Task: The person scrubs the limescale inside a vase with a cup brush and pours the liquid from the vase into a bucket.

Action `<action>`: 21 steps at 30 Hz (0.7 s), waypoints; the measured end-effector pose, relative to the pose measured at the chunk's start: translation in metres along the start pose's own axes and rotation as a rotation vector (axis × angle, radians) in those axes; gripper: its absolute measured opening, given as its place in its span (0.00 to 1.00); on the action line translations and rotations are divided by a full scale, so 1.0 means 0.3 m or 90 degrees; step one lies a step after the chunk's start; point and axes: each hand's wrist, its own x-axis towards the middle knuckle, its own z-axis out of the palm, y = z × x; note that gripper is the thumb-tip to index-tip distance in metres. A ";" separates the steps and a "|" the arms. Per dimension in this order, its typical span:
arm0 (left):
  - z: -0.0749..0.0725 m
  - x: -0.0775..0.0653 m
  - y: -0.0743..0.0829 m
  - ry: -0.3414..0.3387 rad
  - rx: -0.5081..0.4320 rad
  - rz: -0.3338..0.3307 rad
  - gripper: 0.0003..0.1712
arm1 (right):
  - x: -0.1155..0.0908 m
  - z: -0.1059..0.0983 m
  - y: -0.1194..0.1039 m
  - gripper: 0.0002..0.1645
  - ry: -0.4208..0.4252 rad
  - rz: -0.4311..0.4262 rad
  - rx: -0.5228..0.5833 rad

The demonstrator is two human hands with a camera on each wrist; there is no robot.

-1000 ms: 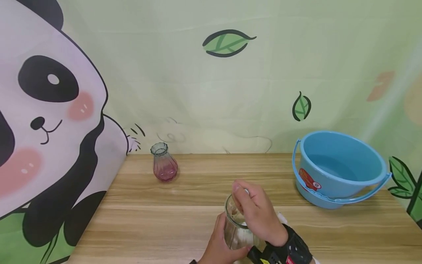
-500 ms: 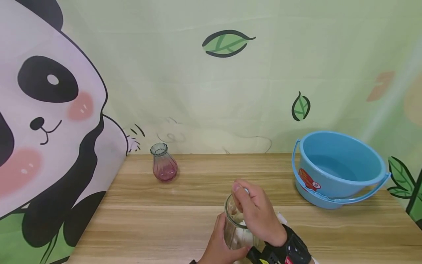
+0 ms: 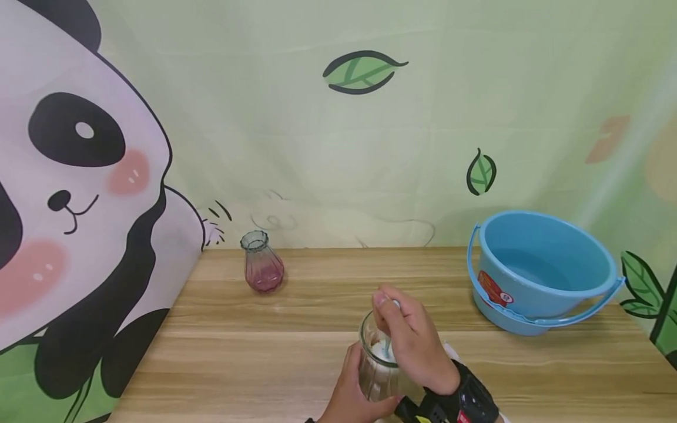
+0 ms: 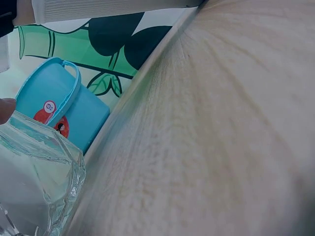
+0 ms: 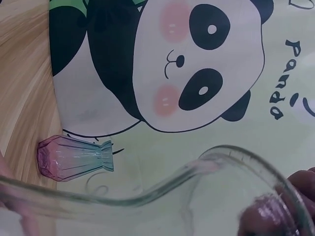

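Note:
A clear glass vase [image 3: 370,379] stands low in the middle of the head view. My left hand [image 3: 351,396] grips its side, thumb at the front and fingers round the far left. Over the mouth, my right hand [image 3: 415,341] curls round the light-blue handle of a bottle brush. Its white head [image 3: 382,352] shows inside the vase, just below the rim. Ribbed clear glass [image 4: 44,182] fills the lower left of the left wrist view. From the right wrist, the vase's curved rim [image 5: 147,196] crosses close to the camera. The right hand hides part of the opening.
At the back left of the wooden table [image 3: 238,346] stands a small pink-and-grey glass vase [image 3: 264,270]. A light-blue bucket [image 3: 550,299] with its handle down stands at the right. Something white [image 3: 451,351] lies behind the right wrist. A panda-print cloth backs the table.
The white brush head has risen inside the vase and now sits nearer the rim, with some blue stem showing. Both hands stay nearly in place.

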 end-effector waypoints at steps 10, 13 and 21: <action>-0.001 0.001 0.007 -0.003 -0.034 -0.049 0.54 | 0.007 -0.011 0.007 0.21 -0.024 -0.020 0.048; -0.001 0.001 0.008 0.000 -0.034 -0.055 0.54 | 0.009 -0.016 0.007 0.22 -0.033 -0.025 0.078; 0.000 0.003 0.006 0.009 -0.003 -0.042 0.55 | 0.013 -0.024 0.010 0.23 -0.044 -0.012 0.138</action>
